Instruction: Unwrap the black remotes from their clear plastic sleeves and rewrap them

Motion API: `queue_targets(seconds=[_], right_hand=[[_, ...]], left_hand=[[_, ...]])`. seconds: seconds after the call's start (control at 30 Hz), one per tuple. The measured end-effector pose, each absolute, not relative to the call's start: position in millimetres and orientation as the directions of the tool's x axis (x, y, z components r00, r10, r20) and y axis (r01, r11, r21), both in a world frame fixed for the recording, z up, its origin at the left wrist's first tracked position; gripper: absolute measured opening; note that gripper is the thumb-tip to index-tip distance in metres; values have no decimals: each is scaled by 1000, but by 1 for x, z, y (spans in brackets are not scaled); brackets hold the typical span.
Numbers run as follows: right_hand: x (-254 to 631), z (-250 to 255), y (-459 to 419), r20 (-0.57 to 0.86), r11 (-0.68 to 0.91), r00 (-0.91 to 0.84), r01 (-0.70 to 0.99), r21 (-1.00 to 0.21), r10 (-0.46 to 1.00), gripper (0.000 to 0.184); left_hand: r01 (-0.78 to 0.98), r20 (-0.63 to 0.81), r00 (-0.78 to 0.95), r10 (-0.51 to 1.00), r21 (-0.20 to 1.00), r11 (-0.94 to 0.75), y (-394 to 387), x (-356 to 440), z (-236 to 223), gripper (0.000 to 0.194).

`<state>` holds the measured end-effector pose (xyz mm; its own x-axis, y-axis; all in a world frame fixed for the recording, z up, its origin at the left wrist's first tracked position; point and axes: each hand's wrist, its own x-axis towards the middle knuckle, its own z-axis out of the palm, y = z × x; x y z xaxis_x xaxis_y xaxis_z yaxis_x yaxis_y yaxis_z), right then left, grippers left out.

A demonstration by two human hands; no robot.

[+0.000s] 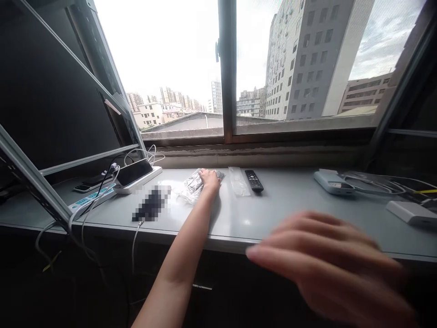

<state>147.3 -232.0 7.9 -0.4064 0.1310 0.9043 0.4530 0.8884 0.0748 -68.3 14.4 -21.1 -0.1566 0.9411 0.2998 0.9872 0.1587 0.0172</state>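
My left hand reaches to the back of the white table, its fingers curled over a crumpled clear plastic bag. What lies inside the bag is hard to make out. To the right of that hand lies a flat clear plastic sleeve, with a black remote control beside it. Close to the camera, my right hand hovers in front of the table edge, blurred by motion. Its fingers are loosely bent, and nothing shows in them.
On the left, a phone rests on a white stand near a power strip and tangled cables. A pixelated dark object lies nearby. A pale blue device, cables and a white box occupy the right. Metal shelving frames the left.
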Motion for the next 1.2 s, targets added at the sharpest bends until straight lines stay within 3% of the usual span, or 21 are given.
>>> queue_targets(seconds=[0.1,0.2,0.43,0.53,0.63,0.67,0.8,1.07,1.13,1.2], right_hand=[[111,24,-166,814,871,-557,470,142,167,39],[88,17,-95,696,783,-609,613,107,381,38],[122,-30,7,504,412,-276,894,-179,819,43],[144,-44,17,454,336,-215,920,-202,864,40],[153,-52,19,363,233,-129,938,-258,923,43],[153,-55,19,327,202,-107,941,-273,939,45],[152,-60,25,250,150,-67,931,-332,966,51],[154,-56,24,113,182,-149,899,-398,982,48],[156,-55,22,109,187,-156,893,-409,982,47],[158,-54,22,131,216,-177,887,-409,976,46]], left_hand=[[990,328,-102,939,-54,127,9,-63,-19,28],[992,297,-92,950,-50,112,5,-58,-19,30],[976,217,-168,962,172,131,5,-57,-20,48],[933,218,-221,951,332,141,6,-60,-18,42],[900,240,-252,938,415,136,5,-62,-13,13],[900,234,-252,939,413,138,4,-63,-12,9],[932,193,-230,954,324,159,1,-65,-5,25],[968,245,-181,953,216,128,0,-64,-9,16],[964,293,-194,936,234,126,1,-64,-9,20],[935,352,-240,905,334,119,3,-66,-9,23]])
